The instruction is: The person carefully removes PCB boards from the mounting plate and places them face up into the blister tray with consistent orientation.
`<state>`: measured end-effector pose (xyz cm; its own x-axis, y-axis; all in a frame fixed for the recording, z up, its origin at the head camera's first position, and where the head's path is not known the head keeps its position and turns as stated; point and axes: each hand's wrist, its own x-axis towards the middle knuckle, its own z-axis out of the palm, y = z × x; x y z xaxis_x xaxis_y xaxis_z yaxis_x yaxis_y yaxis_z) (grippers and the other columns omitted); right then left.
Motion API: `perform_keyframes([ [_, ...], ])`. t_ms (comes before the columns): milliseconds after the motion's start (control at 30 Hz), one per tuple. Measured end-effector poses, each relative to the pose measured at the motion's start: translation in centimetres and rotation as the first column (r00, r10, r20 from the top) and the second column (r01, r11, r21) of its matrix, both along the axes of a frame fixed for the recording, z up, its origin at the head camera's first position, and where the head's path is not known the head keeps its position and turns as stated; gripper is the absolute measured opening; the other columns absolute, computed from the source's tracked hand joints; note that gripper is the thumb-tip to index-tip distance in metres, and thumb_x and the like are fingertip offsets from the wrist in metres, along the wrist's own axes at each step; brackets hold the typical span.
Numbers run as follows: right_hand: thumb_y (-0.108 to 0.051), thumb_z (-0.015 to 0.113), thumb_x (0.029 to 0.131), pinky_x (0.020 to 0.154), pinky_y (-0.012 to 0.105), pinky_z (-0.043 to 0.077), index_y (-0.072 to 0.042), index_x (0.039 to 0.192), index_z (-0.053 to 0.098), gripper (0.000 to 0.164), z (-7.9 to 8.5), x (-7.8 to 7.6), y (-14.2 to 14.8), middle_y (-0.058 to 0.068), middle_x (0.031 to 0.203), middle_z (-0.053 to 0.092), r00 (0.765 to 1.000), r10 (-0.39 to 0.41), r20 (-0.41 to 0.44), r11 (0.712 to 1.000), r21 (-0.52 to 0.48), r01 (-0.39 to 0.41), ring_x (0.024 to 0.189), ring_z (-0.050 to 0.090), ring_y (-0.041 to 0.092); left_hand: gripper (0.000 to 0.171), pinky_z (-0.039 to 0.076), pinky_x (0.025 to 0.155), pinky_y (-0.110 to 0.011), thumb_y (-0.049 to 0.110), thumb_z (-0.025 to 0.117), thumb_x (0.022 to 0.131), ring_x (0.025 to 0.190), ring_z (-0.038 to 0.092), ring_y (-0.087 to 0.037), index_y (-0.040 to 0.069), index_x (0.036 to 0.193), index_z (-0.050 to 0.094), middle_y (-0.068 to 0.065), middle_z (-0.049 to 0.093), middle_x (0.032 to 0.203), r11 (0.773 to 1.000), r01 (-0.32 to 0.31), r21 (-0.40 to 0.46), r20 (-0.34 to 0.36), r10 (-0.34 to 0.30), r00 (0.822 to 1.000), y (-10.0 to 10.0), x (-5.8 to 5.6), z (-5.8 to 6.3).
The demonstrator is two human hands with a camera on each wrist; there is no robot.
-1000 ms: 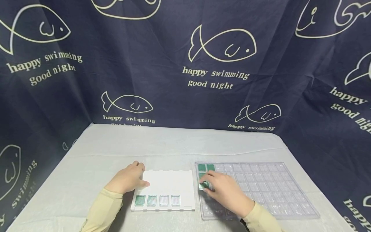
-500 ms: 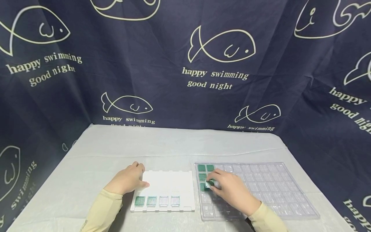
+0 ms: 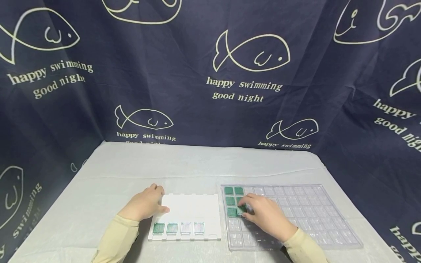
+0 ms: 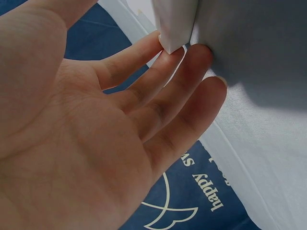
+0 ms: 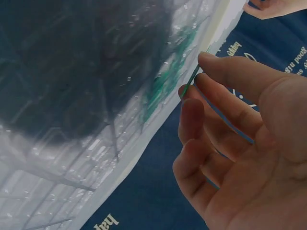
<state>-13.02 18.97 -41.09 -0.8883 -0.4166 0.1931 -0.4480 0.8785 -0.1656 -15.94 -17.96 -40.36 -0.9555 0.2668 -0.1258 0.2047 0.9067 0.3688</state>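
Observation:
My right hand (image 3: pixel 266 217) pinches a small green perforated circuit board (image 3: pixel 241 210) between thumb and fingertips; in the right wrist view this circuit board (image 5: pixel 191 82) appears edge-on. It is over the left part of a clear plastic compartment tray (image 3: pixel 342 238), where several green boards (image 3: pixel 228 201) lie in the two leftmost columns. At the left, my left hand (image 3: pixel 143 204) holds the side of a flat white panel (image 3: pixel 190 206), thumb over its top. In the left wrist view, fingertips touch the edge of the white panel (image 4: pixel 175 24). Several circuit boards (image 3: pixel 172 228) lie along the panel's near side.
White cloth covers the table (image 3: pixel 210 160). A dark blue curtain (image 3: pixel 197 73) with fish drawings and lettering hangs behind and at both sides. A narrow gap separates the panel from the clear tray, whose right-hand compartments show no green boards.
My right hand has moved slightly right with the pinched circuit board, from the first column to the second. The board at the first column's third compartment is now uncovered. My left hand stays put.

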Motion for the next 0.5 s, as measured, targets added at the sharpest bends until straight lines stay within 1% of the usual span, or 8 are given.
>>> perform_keyframes([
  [233, -0.02, 0.086, 0.077, 0.079, 0.039, 0.06, -0.023, 0.101, 0.074, 0.027, -0.67, -0.15, 0.42, -0.009, 0.107, 0.075, 1.0, -0.004, 0.02, 1.0, -0.008, 0.004, 0.095, 0.073, 0.017, 0.055, 0.054, 0.081, -0.05, 0.034, 0.086, 0.079, 0.087, 0.058, -0.022, 0.001, 0.115, 0.062, -0.011, 0.06, 0.104, 1.0, 0.001, 0.002, -0.003, -0.001, 1.0, -0.01, 0.09, 0.0],
  [400, -0.021, 0.087, 0.075, 0.08, 0.041, 0.06, -0.024, 0.1, 0.075, 0.027, -0.88, -0.1, 0.47, -0.006, 0.11, 0.075, 0.999, -0.021, 0.04, 1.0, 0.016, 0.021, 0.097, 0.074, 0.019, 0.054, 0.054, 0.08, -0.049, 0.035, 0.086, 0.079, 0.086, 0.057, -0.022, 0.001, 0.114, 0.062, -0.01, 0.059, 0.103, 1.0, -0.001, 0.004, -0.002, 0.001, 1.0, -0.08, 0.03, -0.09],
  [500, -0.022, 0.087, 0.075, 0.08, 0.041, 0.06, -0.024, 0.1, 0.075, 0.028, -0.91, -0.08, 0.45, -0.006, 0.11, 0.075, 0.998, -0.035, 0.052, 0.999, 0.03, 0.033, 0.097, 0.073, 0.019, 0.055, 0.054, 0.08, -0.049, 0.036, 0.086, 0.079, 0.086, 0.057, -0.022, 0.002, 0.116, 0.062, -0.01, 0.059, 0.104, 1.0, -0.004, 0.003, 0.004, 0.004, 1.0, -0.12, -0.06, -0.15],
])
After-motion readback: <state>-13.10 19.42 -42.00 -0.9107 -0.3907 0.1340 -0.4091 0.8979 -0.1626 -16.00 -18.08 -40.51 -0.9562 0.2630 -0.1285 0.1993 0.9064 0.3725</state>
